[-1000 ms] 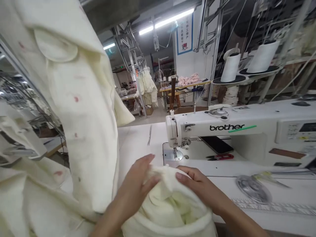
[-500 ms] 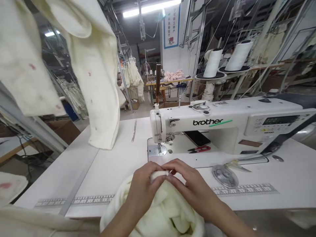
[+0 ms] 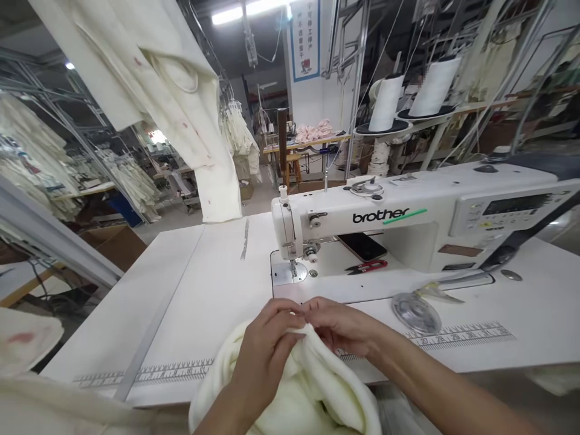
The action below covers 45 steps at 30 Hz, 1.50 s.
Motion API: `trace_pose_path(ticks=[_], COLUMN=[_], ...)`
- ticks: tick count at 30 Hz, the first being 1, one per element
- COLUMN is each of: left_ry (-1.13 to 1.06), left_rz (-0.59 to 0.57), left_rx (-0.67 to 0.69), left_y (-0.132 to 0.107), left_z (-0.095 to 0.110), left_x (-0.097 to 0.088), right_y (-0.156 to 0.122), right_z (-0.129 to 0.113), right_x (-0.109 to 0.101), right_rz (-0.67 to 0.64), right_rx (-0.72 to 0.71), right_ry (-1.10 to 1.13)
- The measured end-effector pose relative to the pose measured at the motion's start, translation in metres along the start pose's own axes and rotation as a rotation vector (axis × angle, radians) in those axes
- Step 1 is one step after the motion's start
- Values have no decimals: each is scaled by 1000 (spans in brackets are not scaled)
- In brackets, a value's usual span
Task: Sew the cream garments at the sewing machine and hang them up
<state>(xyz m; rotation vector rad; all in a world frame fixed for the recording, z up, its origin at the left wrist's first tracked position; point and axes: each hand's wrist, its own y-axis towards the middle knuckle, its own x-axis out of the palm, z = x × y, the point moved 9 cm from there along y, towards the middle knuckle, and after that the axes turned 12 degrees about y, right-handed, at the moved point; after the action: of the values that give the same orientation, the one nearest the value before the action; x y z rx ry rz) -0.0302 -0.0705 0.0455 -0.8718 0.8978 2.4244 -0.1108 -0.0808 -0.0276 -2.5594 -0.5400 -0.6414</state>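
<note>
A bundle of cream fleece fabric [image 3: 312,393] lies at the near edge of the white sewing table [image 3: 203,284]. My left hand [image 3: 267,344] and my right hand [image 3: 339,323] both pinch its top edge, fingertips meeting close together. A white Brother sewing machine [image 3: 408,214] stands just beyond my hands, its needle and presser foot [image 3: 292,266] a short way past my fingertips.
Red thread snips [image 3: 366,266] and a dark phone [image 3: 362,246] lie under the machine arm. A clear plastic disc [image 3: 414,311] sits at the right. A cream garment [image 3: 190,115] hangs at upper left. Two thread cones [image 3: 410,90] stand behind the machine.
The view has swung away from the hanging garment, which now sits farther off at upper left. My hands have drawn together on the fabric's edge, a little closer to the machine.
</note>
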Motion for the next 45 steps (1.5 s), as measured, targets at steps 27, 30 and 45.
trace_pose_path(ticks=[27, 30, 45], left_ry=[-175, -404, -111], left_rz=[-155, -277, -369], left_rx=[-353, -486, -481], left_y=[27, 29, 66], left_z=[-52, -66, -130], left_x=[0, 17, 57], right_y=[-28, -20, 29], right_z=[-56, -53, -66], right_x=[-3, -22, -81], right_rz=[382, 435, 717], right_rx=[-658, -563, -296], right_ry=[-788, -524, -959])
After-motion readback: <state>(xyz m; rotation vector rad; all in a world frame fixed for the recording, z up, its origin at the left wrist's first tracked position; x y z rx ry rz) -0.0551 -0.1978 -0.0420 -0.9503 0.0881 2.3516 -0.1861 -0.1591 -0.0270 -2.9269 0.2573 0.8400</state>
